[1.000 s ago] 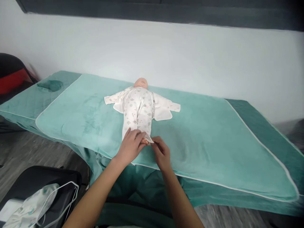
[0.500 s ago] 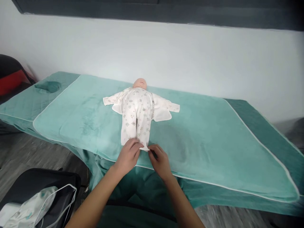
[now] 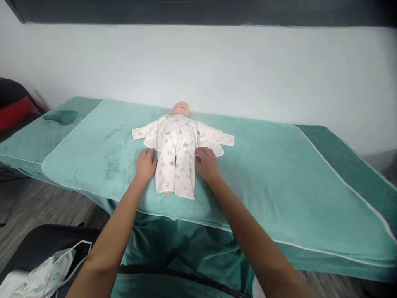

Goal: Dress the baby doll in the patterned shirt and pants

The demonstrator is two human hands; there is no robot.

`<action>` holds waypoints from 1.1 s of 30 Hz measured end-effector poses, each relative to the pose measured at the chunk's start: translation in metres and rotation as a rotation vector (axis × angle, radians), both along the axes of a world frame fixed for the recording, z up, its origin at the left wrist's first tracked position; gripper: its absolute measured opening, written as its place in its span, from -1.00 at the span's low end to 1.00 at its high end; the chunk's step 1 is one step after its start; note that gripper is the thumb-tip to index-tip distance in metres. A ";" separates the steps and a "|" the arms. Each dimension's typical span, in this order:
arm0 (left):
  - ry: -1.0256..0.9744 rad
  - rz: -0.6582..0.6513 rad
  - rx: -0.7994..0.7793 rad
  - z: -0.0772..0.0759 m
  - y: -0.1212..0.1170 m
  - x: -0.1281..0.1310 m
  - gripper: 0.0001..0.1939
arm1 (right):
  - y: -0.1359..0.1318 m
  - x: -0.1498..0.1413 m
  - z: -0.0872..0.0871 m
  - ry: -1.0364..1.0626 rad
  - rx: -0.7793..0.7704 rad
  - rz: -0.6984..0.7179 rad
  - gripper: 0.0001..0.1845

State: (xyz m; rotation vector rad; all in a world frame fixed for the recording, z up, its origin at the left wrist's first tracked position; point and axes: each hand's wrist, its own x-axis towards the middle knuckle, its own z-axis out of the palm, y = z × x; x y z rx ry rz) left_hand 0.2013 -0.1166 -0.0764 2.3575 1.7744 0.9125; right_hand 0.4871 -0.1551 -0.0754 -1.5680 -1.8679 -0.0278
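A baby doll (image 3: 180, 108) lies on its back, dressed in a white printed top (image 3: 214, 134) with sleeves spread wide. White printed trousers (image 3: 175, 161) cover its legs and reach up over the front of the top. A bit of the foot shows at one trouser hem. My left hand (image 3: 145, 166) rests beside the trousers' left edge, fingers loosely bent and thumb close to the cloth. Against the opposite edge is my right hand (image 3: 207, 164), fingertips at the fabric near the top's lower flap. Neither hand visibly grips the cloth.
The doll lies on a padded bed with a green cover (image 3: 263, 178), along a white wall (image 3: 248, 70). A face hole (image 3: 61, 117) is at the bed's left end. A black chair (image 3: 46, 236) at lower left holds a printed cloth (image 3: 51, 271) and a white cable.
Both hands have left the trouser hem at the right-hand leg and moved up, one to each side of the trousers. The hem now lies free. The view has shifted slightly.
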 end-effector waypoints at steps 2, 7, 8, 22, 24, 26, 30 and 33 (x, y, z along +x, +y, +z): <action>0.105 0.055 -0.056 0.003 0.020 0.004 -0.57 | 0.013 -0.003 -0.008 -0.044 -0.056 -0.016 -0.74; 0.318 0.041 -0.089 0.011 0.032 0.014 -0.73 | 0.015 -0.001 -0.018 -0.013 -0.062 -0.023 -0.81; 0.333 0.032 -0.058 0.010 0.029 0.014 -0.74 | 0.014 0.000 -0.017 -0.006 -0.060 -0.020 -0.81; 0.231 -0.454 0.128 0.002 0.014 0.014 -0.76 | 0.010 0.006 -0.013 0.056 -0.022 0.205 -0.66; 0.231 -0.485 0.091 0.003 0.012 0.019 -0.74 | 0.011 0.005 -0.013 0.039 -0.025 0.215 -0.61; 0.247 -0.492 0.054 0.004 0.012 0.026 -0.72 | 0.012 0.004 -0.015 0.015 -0.029 0.214 -0.55; 0.194 -0.515 -0.020 0.002 0.014 0.044 -0.66 | 0.014 0.004 -0.019 -0.033 -0.043 0.238 -0.61; 0.086 -0.469 -0.033 0.000 0.014 0.056 -0.60 | 0.013 0.004 -0.020 -0.050 -0.012 0.240 -0.64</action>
